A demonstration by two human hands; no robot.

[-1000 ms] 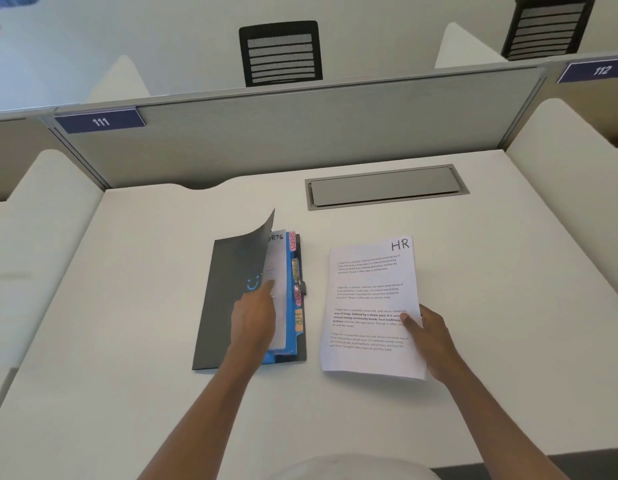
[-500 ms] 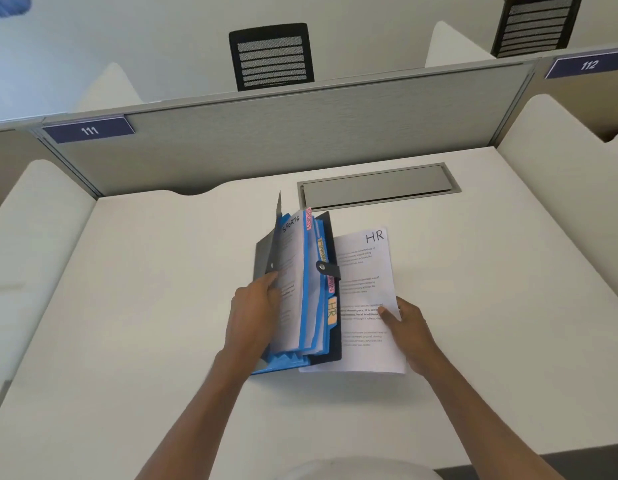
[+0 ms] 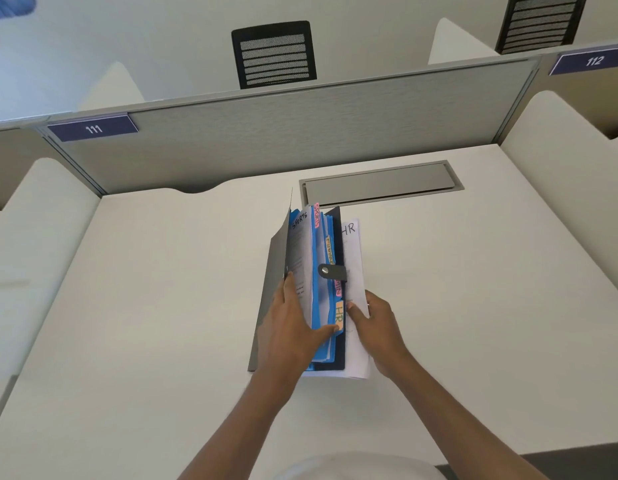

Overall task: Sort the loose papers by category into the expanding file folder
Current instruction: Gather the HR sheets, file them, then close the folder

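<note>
On the white desk (image 3: 162,306), the expanding file folder (image 3: 323,299) no longer lies flat as it did a second ago. It now stands tipped up on its long edge in the middle of the desk, with its grey front cover (image 3: 271,289) swung out to the left and its blue pockets fanned open toward the camera. The HR sheet (image 3: 355,258), which a second ago lay flat and apart to the right of the folder, is now lifted and brought in just beside the folder's dark back wall. It is outside that wall and not yet in any pocket.

I take this to mean the sorting has reached the filing of this one sheet: the pockets are exposed and the paper is lined up, but the right slot has yet to be parted. A SPORTS sheet (image 3: 300,244) already sits in the front pocket.

The left hand (image 3: 290,330) grips the folder. Its thumb lies up along the front papers and its fingers (image 3: 330,329) curl across the pocket edges, with one fingertip touching the lower end of the orange HR tab (image 3: 339,315). The right hand (image 3: 378,329) pinches the HR sheet near its lower half, with the thumb (image 3: 352,306) on the face and the other fingers wrapped behind, where I cannot see them. The snap strap (image 3: 332,271) hangs undone over the pocket tops.
</note>
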